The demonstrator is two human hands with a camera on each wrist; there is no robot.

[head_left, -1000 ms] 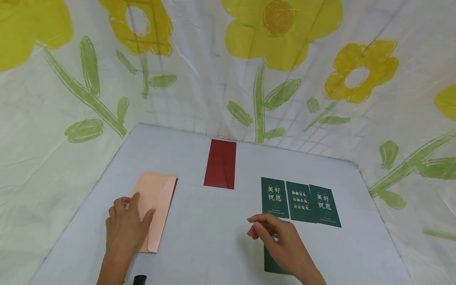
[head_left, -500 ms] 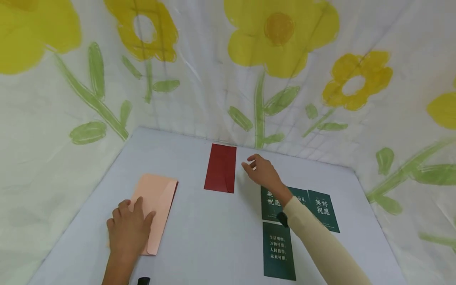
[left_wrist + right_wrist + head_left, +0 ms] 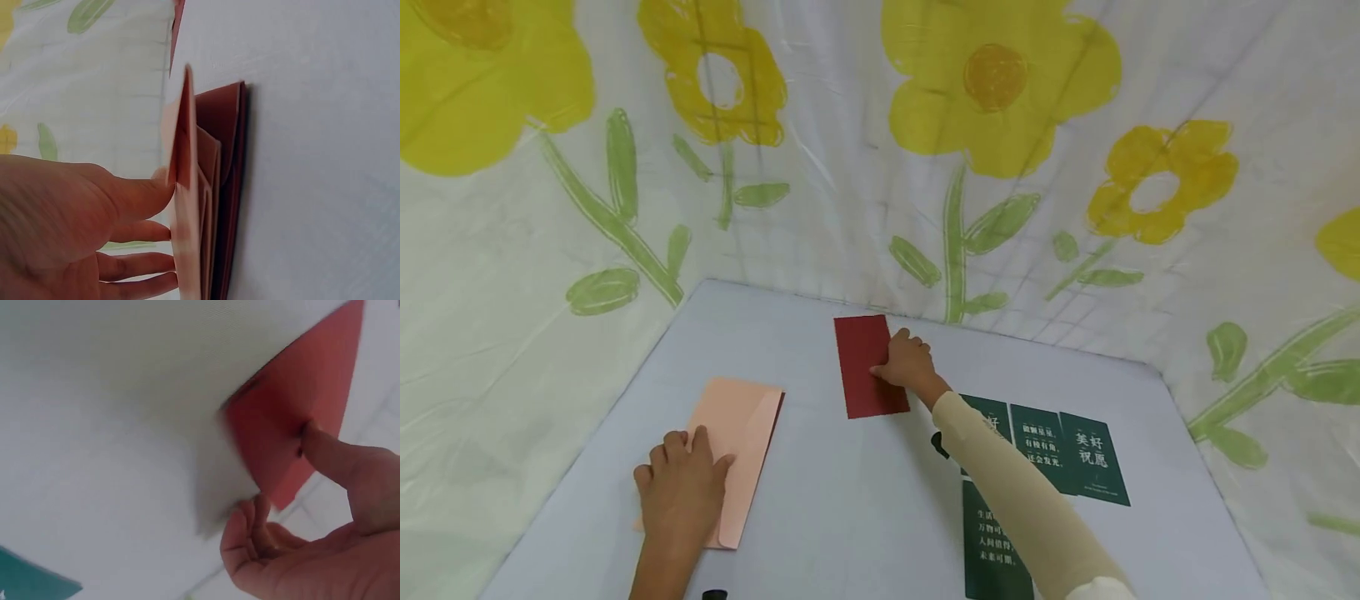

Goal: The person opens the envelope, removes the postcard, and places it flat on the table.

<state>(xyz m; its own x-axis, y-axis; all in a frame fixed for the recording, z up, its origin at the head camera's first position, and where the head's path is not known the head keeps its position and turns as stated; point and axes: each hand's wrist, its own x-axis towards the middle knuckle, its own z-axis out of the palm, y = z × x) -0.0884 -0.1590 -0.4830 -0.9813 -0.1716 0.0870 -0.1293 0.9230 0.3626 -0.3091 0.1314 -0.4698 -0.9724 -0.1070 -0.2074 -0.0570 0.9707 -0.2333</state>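
A red envelope [image 3: 859,367] is at the far middle of the table in the head view. My right hand [image 3: 908,362] pinches it along its right side, thumb on the upper face and fingers curled at the edge. In the right wrist view the envelope [image 3: 294,394] tilts off the white surface. My left hand [image 3: 683,487] rests on a pile of envelopes at the left, a pale pink envelope [image 3: 748,442] on top. From the left wrist, more pink layers show beneath it, with a dark red envelope [image 3: 222,115] lowest. The left fingers lie relaxed along the top envelope.
Several dark green cards with white writing lie at the right, among them a far right card [image 3: 1097,471] and a nearer card [image 3: 988,567] partly under the right sleeve [image 3: 1022,500]. A small black object [image 3: 715,594] shows at the bottom edge. A flower-printed curtain [image 3: 820,208] borders the table.
My right hand has moved from over the near green card to the far red envelope and taken hold of it, turning it slightly. The left hand has stayed on the pink envelopes.
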